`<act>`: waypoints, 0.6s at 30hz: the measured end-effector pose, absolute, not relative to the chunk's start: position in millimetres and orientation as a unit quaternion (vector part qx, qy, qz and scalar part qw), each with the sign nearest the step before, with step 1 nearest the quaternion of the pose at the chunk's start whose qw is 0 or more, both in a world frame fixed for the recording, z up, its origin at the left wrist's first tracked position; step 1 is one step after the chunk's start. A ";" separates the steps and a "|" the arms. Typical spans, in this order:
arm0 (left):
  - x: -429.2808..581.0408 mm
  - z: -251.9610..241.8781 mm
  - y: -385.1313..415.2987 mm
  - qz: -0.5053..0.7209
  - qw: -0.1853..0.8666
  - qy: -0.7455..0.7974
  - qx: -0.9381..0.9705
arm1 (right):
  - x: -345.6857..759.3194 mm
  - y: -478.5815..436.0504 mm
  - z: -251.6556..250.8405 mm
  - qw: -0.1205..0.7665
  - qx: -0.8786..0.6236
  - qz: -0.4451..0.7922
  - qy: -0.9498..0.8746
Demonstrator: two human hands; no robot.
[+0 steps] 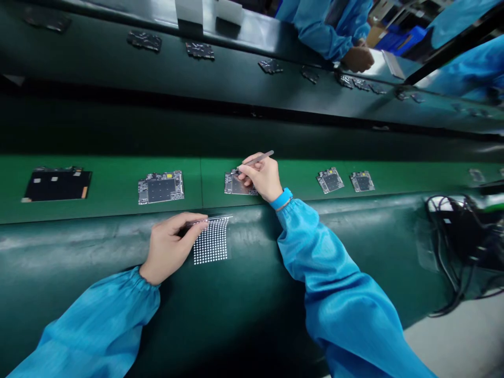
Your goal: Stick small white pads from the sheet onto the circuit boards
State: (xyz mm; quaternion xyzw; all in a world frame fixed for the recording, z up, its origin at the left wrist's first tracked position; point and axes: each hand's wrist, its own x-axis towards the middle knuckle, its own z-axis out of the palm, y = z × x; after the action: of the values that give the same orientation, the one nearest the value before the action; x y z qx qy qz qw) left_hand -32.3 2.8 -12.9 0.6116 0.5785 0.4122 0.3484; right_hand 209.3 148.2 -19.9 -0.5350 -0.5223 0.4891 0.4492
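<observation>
Between the thumb and fingers of my left hand is the upper edge of a sheet of small white round stickers, hanging over the near ledge. My right hand is closed around slim metal tweezers, held like a pen. Their tips point down at a circuit board on the green belt; my fingers hide the tips and part of that board. To the left lies another circuit board with a yellow patch.
The green belt also bears a flat black panel at far left and two circuit boards on the right. Black cables bunch at the right edge. Across the upper belt with dark boards, a co-worker's hand rests.
</observation>
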 end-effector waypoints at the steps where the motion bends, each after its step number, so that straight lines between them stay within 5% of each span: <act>1: -32.4 -12.7 3.0 0.411 0.347 0.579 0.612 | 210.4 147.8 -19.9 0.451 -0.532 0.491 -0.521; 18: -33.5 -15.1 2.3 0.412 0.356 0.575 0.611 | 232.0 145.2 -22.1 0.452 -0.542 0.476 -0.525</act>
State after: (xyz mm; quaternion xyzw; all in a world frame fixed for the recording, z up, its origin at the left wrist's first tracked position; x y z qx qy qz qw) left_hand -33.5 2.3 -15.1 0.6110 0.5748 0.4117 0.3561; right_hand 232.0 145.2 -22.1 -0.5422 -0.5246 0.4761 0.4518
